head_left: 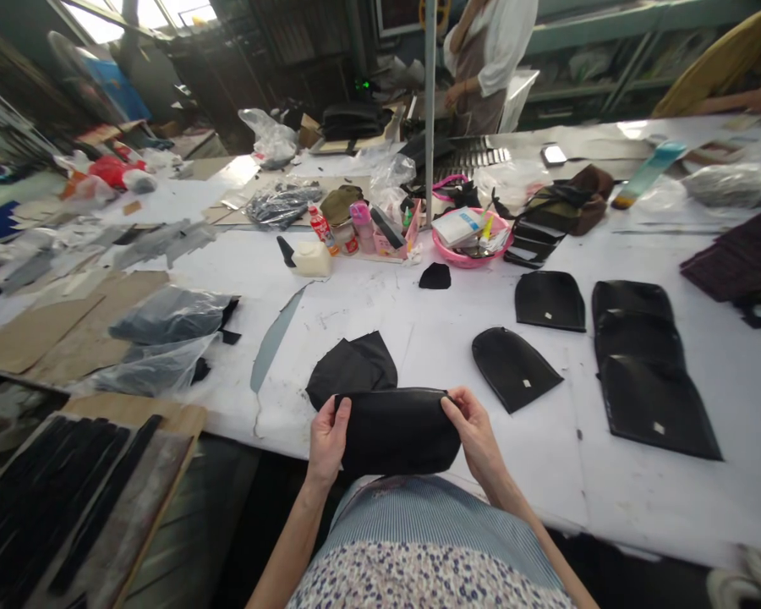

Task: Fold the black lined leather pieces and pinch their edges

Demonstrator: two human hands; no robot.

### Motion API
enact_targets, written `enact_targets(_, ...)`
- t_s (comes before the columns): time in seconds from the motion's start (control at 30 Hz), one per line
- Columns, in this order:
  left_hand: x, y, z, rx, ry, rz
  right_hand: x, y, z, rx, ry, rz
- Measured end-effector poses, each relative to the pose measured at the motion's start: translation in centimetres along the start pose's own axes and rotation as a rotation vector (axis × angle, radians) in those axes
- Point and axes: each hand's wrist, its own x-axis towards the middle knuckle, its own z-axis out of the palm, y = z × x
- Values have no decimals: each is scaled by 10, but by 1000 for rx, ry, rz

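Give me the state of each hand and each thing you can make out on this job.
Held black piece, spread between both hands.
Left hand, pinching the piece's left end.
Right hand, pinching the piece's right end.
Overlapping black pieces at right, lying flat.
Pink basket, open-topped, loaded.
Pink-lidded bottle, lid on.
Clear bags at left, lying, dark material showing.
Black strips, lying side by side.

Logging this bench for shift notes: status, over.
Left hand and right hand gripping opposite ends of black panel. Panel held at near edge of white table. Other black pieces lie just beyond.
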Motion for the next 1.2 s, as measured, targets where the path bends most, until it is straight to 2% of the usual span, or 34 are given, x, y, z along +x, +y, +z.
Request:
enact_targets(0.27,-1,-6,1,-108,53,-61,-1,0,1,-35,-5,-32)
enact_targets(0.43,-2,-7,1,-144,26,-76,-2,0,1,-39,49,-35)
enact_targets(0.67,-2,-12,-1,-85,7,-54,-3,0,2,-40,61,-62)
enact_targets(0.87,-2,-7,-1,-14,-17,-32,-5,-4,3,-69,73,-80)
enact_targets(1.03,-1,-11,-9,39,-45,-19,-6,-8,3,-127,74,-122)
enact_targets(1.2,3,-21,-25,166,-117,6,-6,-11,2,-286,45,-203)
